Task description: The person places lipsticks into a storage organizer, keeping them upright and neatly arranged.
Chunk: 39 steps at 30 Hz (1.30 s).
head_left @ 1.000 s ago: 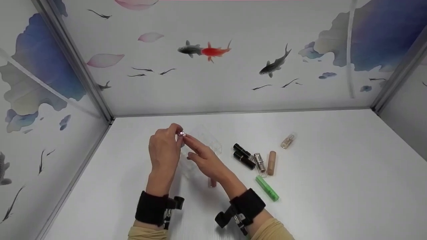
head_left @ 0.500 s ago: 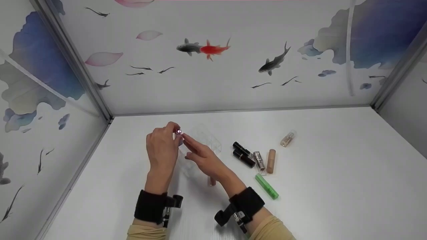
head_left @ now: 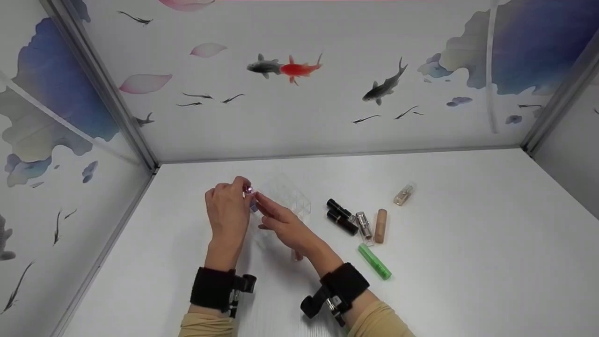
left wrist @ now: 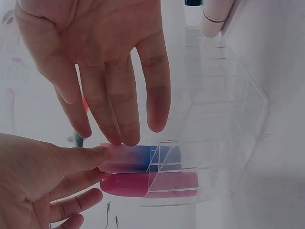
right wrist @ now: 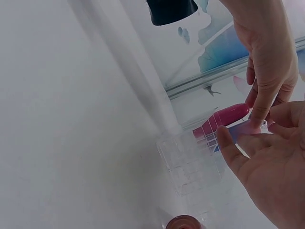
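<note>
My left hand pinches a pink-and-blue lipstick tube between thumb and fingers near its pink end. The tube's blue end lies within a compartment of a clear plastic organizer. Right beside it, a magenta tube sits in a neighbouring compartment. My right hand is held over the organizer with fingers extended, its fingertips right at the pink-and-blue tube. In the head view the hands cover part of the organizer and most of the tube.
To the right lie two black lipsticks, a silver one, a tan tube and a green tube. A small clear-capped tube lies farther back. A pinkish-brown tube shows under my right wrist. Printed walls border the table.
My left hand has shifted slightly left, and the tube's shiny end sits a little lower. More of its blue part shows below my fingers. The right hand follows it slightly.
</note>
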Motion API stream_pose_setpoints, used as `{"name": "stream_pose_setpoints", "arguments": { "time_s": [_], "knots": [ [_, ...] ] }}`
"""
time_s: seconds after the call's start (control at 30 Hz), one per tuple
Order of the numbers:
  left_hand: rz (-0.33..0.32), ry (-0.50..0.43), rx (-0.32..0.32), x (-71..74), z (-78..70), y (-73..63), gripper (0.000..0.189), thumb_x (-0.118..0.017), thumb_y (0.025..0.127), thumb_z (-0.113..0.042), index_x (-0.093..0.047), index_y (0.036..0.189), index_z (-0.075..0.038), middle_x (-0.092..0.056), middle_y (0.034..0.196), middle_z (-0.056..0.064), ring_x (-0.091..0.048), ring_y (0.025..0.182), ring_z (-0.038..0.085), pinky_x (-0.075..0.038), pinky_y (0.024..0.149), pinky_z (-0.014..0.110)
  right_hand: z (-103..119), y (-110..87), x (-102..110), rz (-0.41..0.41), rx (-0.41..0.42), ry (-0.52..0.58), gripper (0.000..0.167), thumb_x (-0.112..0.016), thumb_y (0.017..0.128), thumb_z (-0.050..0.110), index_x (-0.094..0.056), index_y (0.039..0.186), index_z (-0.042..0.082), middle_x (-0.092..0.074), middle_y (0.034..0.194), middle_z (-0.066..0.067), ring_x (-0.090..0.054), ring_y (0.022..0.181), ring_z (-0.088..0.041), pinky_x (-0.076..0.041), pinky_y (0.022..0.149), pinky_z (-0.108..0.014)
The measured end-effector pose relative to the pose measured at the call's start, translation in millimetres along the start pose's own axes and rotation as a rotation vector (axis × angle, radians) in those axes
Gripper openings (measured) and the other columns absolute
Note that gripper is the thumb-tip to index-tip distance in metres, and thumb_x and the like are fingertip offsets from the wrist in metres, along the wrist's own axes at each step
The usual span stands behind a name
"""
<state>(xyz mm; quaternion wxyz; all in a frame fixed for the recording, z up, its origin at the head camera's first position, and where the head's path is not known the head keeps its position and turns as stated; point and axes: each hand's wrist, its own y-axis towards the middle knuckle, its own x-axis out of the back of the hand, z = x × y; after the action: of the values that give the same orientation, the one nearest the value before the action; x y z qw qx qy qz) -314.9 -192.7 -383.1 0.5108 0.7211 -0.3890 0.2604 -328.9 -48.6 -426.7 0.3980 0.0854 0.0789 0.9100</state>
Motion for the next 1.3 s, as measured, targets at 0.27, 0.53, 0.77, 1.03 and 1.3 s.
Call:
{"name": "stream_pose_setpoints", "arguments": {
  "time_s": [0.27,0.53,0.77,1.03,1.3],
  "knots": [
    [0.045,0.025,-0.007,-1.6,1.2,-2.7,0.017,-0.076,0.089,-0.018,-0.071,0.103,-0.009,-0.077,0.095,0.012,-0.069,0.099,0.034,-0.045,0.101,0.052,-5,-1.3,0,0.006,-0.030,0.028,0.062,-0.036,0.105,0.000,-0.009,0.160,0.003,-0.011,0.169,-0.014,-0.018,0.156,-0.031,-0.039,0.116,-0.047],
    [0.089,0.043,-0.011,1.3,0.8,-3.7,0.019,-0.073,0.091,-0.016,-0.068,0.108,-0.010,-0.076,0.100,0.013,-0.068,0.105,0.036,-0.043,0.104,0.053,-3,-4.6,1,-0.028,-0.004,-0.005,0.062,-0.043,0.104,0.002,-0.015,0.159,0.002,-0.015,0.168,-0.015,-0.020,0.155,-0.033,-0.042,0.115,-0.042],
    [0.051,0.028,-0.032,7.2,-4.9,-2.7,0.021,-0.074,0.090,-0.015,-0.068,0.109,-0.011,-0.075,0.101,0.012,-0.066,0.108,0.035,-0.045,0.101,0.052,7,-7.6,6,-0.168,0.026,-0.054,0.057,-0.045,0.102,0.001,-0.027,0.156,-0.001,-0.031,0.161,-0.022,-0.036,0.147,-0.040,-0.050,0.106,-0.044],
    [0.012,0.005,-0.059,15.3,-19.9,-4.4,0.018,-0.074,0.090,-0.014,-0.068,0.108,-0.013,-0.075,0.106,0.011,-0.065,0.111,0.034,-0.047,0.102,0.051,23,-15.3,18,-0.292,0.008,-0.107,0.053,-0.047,0.101,0.003,-0.036,0.153,0.004,-0.048,0.150,-0.022,-0.051,0.136,-0.039,-0.056,0.098,-0.043],
    [-0.010,-0.072,-0.119,17.9,-41.4,-11.2,0.015,-0.074,0.090,-0.014,-0.071,0.104,-0.013,-0.076,0.106,0.008,-0.070,0.100,0.029,-0.056,0.088,0.043,33,-36.9,39,-0.312,-0.018,-0.248,0.050,-0.049,0.102,0.005,-0.040,0.151,0.006,-0.056,0.141,-0.020,-0.057,0.130,-0.037,-0.056,0.097,-0.047]
  ]
}}
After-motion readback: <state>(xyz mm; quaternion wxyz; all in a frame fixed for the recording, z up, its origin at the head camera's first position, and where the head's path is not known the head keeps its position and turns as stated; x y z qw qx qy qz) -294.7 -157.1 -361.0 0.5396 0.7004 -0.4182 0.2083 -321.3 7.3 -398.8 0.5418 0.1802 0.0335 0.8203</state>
